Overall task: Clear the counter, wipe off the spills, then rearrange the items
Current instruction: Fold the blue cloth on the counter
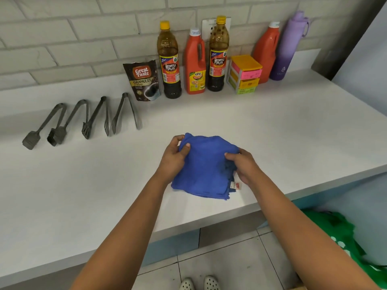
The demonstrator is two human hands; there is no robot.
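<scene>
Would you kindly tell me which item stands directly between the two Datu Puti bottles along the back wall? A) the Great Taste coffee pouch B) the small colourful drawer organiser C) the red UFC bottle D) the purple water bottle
C: the red UFC bottle stands upright between the left Datu Puti bottle and the right Datu Puti bottle, by the brick wall.

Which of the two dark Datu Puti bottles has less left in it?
The right Datu Puti bottle, between the red UFC bottle and the coloured mini drawers. Its upper part shows clear amber; the left Datu Puti bottle looks fuller.
</scene>
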